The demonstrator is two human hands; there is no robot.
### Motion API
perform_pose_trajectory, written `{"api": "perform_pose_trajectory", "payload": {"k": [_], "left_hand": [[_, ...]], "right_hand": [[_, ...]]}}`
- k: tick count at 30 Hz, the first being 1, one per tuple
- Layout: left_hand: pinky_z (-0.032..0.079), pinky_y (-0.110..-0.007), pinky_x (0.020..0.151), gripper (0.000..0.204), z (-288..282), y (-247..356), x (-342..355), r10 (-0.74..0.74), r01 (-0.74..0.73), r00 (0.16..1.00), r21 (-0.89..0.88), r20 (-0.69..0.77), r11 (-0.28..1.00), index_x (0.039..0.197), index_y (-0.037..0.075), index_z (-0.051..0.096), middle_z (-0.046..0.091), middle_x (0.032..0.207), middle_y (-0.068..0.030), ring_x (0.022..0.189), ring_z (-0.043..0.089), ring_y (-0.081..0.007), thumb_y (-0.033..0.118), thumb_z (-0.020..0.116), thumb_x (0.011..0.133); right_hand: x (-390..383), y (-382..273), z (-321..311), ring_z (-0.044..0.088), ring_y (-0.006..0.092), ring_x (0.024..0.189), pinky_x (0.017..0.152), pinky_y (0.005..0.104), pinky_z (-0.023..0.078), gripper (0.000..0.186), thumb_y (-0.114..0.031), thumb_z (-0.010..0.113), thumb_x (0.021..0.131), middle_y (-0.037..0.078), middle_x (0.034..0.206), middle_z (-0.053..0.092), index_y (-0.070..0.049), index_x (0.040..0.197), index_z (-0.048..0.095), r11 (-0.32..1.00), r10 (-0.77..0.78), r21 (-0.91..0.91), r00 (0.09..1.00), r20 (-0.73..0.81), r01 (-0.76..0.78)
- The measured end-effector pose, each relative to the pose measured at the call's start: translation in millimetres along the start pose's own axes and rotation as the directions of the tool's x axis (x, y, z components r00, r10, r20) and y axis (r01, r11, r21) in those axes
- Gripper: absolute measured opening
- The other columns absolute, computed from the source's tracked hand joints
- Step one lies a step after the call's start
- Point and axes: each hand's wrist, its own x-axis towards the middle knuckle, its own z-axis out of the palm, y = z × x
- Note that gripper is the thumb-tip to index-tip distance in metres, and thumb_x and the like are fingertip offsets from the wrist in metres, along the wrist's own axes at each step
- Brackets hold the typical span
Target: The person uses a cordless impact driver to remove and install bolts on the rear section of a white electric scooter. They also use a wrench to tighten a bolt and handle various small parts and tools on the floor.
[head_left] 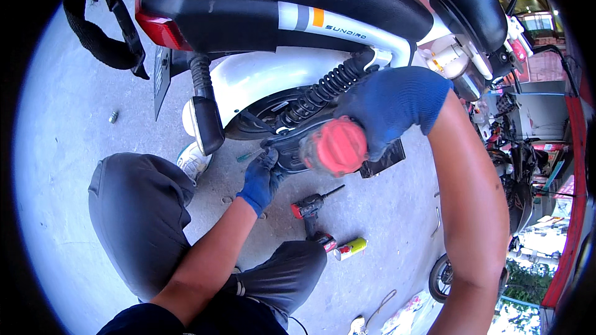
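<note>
A motorcycle with a white rear fender (248, 74) and a black coil-spring shock absorber (323, 92) stands in front of me. My right hand (397, 102), in a blue glove, is closed round a power tool (340, 146); its red rounded back faces me, slightly blurred. The tool is against or just over the black lower cover (295, 151) by the rear wheel, and it hides its own tip. At the near left end of that cover, my left hand (261, 180), also gloved in blue, grips the edge with bent fingers.
On the concrete floor lie a red-and-black cordless drill (310, 214) with a long bit, a yellow-green can (351, 249) and a small metal piece (113, 116). The turn signal (208, 125) juts out near my left arm. More motorcycles (515, 167) stand at the right.
</note>
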Motion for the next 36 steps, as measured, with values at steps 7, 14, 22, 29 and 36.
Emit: {"api": "perform_pose_trajectory", "payload": {"k": [7, 14, 22, 29, 36], "left_hand": [[0.051, -0.037, 0.087, 0.032, 1.7, -3.7, -2.1, -0.017, 0.016, 0.999, 0.015, 0.044, 1.0, 0.119, 0.004, 0.05, 0.057, 0.116, -0.0108, 0.103, 0.058, -0.0226, 0.02, 0.052, 0.092], [0.049, -0.04, 0.09, 0.036, -3.2, -4.6, 1.7, -0.019, 0.015, 0.999, 0.094, 0.05, 0.995, 0.12, 0.002, 0.049, 0.057, 0.117, -0.0126, 0.105, 0.057, -0.024, 0.025, 0.049, 0.093], [0.044, -0.042, 0.091, 0.058, -5.7, 6.8, -5.5, -0.067, 0.069, 0.997, 0.553, -0.024, 0.831, 0.124, 0.003, 0.048, 0.057, 0.117, -0.011, 0.106, 0.056, -0.0245, 0.045, 0.058, 0.085], [0.042, -0.043, 0.09, 0.069, 11.8, 14.1, -11.9, -0.065, 0.125, 0.992, 0.755, -0.109, 0.643, 0.125, 0.004, 0.045, 0.058, 0.112, -0.0146, 0.104, 0.056, -0.0288, 0.057, 0.057, 0.081], [0.045, -0.043, 0.083, 0.064, 28.8, 43.5, -20.5, -0.05, 0.263, 0.964, 0.918, -0.26, 0.296, 0.119, 0.002, 0.049, 0.061, 0.102, -0.0197, 0.096, 0.059, -0.0316, 0.056, 0.051, 0.084]], "right_hand": [[-29.2, -7.3, 38.6, 0.058, 0.0262, 0.089, 0.084, 0.0332, 0.044, 0.033, -0.019, 0.07, 0.061, 0.011, 0.086, 0.062, -0.012, 0.092, 0.065, 0.917, 0.048, -0.264, 0.74, -0.671, -0.298], [-135.7, -72.6, 225.2, 0.058, 0.0206, 0.086, 0.078, 0.0354, 0.046, 0.032, -0.009, 0.07, 0.07, 0.006, 0.098, 0.061, -0.004, 0.1, 0.062, 0.526, 0.788, 0.835, 0.464, -0.406, -0.163], [-26.3, -169.9, 513.5, 0.062, 0.0184, 0.07, 0.064, 0.0336, 0.048, 0.021, -0.017, 0.066, 0.074, 0.01, 0.075, 0.067, -0.001, 0.087, 0.065, -0.282, 0.959, 0.956, -0.018, 0.282, -0.081], [76.4, -154.8, 527.2, 0.057, 0.0348, 0.088, 0.074, 0.0476, 0.043, 0.042, -0.036, 0.067, 0.071, 0.012, 0.092, 0.061, -0.017, 0.105, 0.052, -0.039, 0.997, 0.791, 0.034, 0.076, -0.611], [124.4, -136.5, 537.7, 0.06, 0.031, 0.091, 0.077, 0.0436, 0.046, 0.037, -0.03, 0.06, 0.076, 0.015, 0.093, 0.064, -0.014, 0.109, 0.058, -0.081, 0.962, 0.948, 0.225, 0.155, -0.308]]}}
